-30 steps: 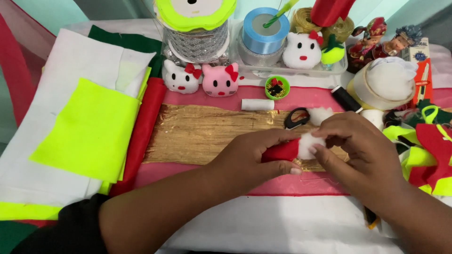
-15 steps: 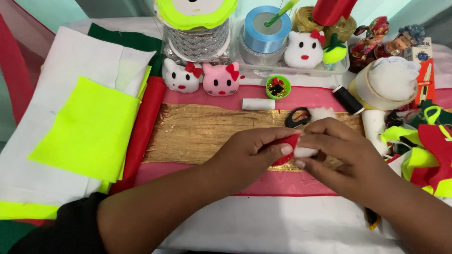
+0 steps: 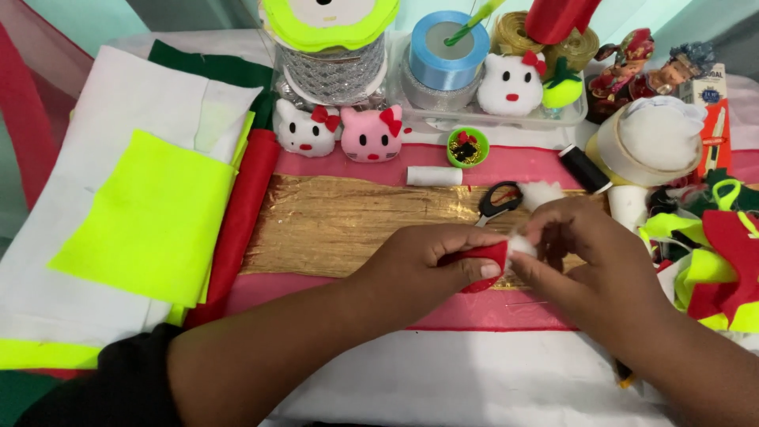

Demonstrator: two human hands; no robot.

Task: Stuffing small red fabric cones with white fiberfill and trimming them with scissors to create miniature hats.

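While the left hand [image 3: 431, 265] pinches the red felt piece [image 3: 484, 261] and the right hand [image 3: 589, 261] fingers press white stuffing [image 3: 522, 247] in, a loose pinch could spill it.

A home craft and sewing table is shown, as evidenced by folded felt sheets in neon yellow [image 3: 150, 213], white [image 3: 118, 119], green and red stacked at the left of the frame. Ribbon spools [image 3: 449, 49], a clear plastic tray [image 3: 506, 120] and finished stuffed cat-face toys [image 3: 370, 134] are ranged along the upper edge, with black-handled scissors [image 3: 498, 202] and a thread spool [image 3: 585, 168] noted at centre right. Felt offcuts [image 3: 715, 261] are heaped at the right edge.
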